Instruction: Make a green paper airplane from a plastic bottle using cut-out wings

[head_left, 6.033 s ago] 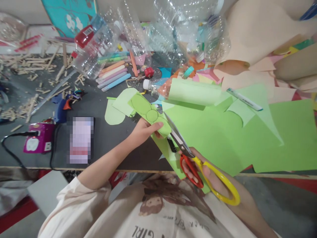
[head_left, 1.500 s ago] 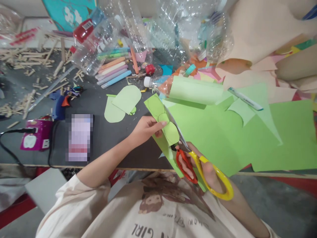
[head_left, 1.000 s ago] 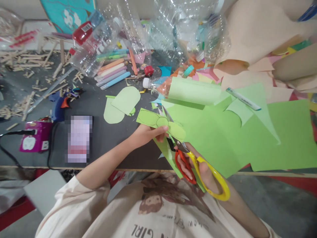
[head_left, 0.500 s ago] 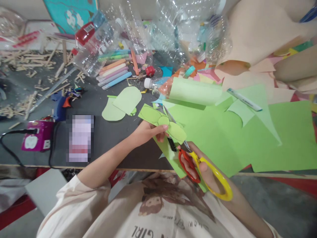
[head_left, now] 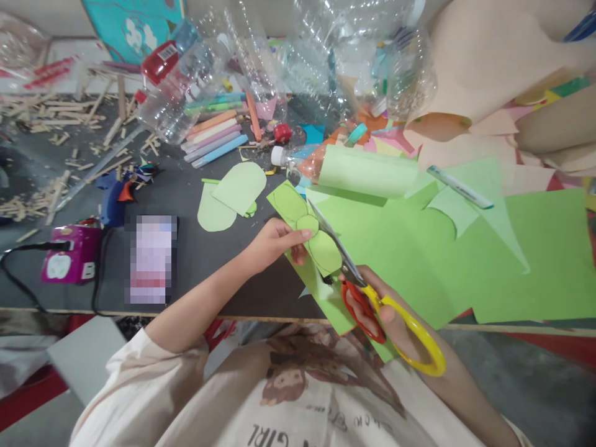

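Between the thumb and fingers of my left hand [head_left: 279, 243] is a piece of green paper [head_left: 325, 253] with a bow-like outline drawn on it, a circle in the middle and rounded lobes either side. My right hand [head_left: 391, 320] grips scissors [head_left: 361, 287] with one red and one yellow handle loop. Their blades point up and left along the right edge of the paper piece. Beneath both hands lie large sheets of green paper [head_left: 395, 261]. A small black object, partly hidden, shows under the held piece.
A clear bottle wrapped in pale green paper [head_left: 367, 169] lies beyond my hands. Pale green cutouts [head_left: 239, 188], a phone [head_left: 151, 259], a purple box [head_left: 69, 253] and a blue glue gun [head_left: 112, 195] are to the left. Several markers [head_left: 216, 139], wooden sticks and plastic bottles sit behind.
My left hand has turned the paper piece clockwise, its right lobe swinging down. The scissors have shifted slightly right, and their blades now lie along the paper's right edge.
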The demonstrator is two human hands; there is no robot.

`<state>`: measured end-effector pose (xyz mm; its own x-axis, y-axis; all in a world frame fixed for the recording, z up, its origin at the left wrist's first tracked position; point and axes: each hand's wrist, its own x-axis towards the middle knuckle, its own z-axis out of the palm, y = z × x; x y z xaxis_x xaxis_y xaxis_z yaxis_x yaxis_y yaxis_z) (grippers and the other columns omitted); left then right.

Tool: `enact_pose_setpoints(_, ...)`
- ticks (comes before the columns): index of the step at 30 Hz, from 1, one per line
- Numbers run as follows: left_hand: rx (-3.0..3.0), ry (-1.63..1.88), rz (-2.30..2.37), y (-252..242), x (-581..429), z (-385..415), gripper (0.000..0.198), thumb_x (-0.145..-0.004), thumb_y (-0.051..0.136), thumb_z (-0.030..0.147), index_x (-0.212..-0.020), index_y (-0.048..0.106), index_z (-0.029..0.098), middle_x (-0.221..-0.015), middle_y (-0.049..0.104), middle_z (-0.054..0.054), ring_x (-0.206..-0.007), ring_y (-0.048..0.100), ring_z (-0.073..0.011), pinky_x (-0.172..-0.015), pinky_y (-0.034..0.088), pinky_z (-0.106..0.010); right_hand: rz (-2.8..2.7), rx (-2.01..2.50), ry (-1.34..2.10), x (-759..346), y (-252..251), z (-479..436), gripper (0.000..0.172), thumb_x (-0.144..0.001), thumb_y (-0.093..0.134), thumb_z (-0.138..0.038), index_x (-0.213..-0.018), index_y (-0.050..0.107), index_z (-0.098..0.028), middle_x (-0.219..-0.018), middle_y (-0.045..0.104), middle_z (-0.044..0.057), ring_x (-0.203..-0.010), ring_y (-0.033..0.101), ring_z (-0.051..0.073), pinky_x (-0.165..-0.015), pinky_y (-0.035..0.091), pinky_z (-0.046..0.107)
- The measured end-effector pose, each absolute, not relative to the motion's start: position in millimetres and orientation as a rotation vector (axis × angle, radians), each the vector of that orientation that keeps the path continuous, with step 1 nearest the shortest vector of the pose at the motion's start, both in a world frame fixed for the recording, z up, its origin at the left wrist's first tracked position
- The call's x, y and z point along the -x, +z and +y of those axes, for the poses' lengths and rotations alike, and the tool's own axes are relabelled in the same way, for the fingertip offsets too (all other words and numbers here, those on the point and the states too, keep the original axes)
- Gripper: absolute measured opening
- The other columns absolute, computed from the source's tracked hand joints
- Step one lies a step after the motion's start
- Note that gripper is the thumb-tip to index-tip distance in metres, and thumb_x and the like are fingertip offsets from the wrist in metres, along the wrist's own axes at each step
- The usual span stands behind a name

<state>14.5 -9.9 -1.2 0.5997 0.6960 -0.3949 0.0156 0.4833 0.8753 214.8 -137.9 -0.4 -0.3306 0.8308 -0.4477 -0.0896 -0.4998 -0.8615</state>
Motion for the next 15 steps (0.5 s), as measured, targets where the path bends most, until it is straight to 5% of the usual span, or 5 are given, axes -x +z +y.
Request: enact_pose_setpoints(15, -0.937, 0.563, 0.956, -5, -14, -7, 0.042, -0.058, 0.078, 0.05, -0.046, 0.06, 0.015, -0.041, 0.06, 0.0, -0.035, 0.053, -0.0097, -0.038, 0.043, -0.02, -1.061, 1.381, 1.839, -216, 30, -136, 0.065, -0.07, 0.05, -0.081, -0.101, 0.048, -0.024, -0.059, 0.036, -0.007, -0.045, 0.022, 0.008, -0.04, 0.021, 0.024)
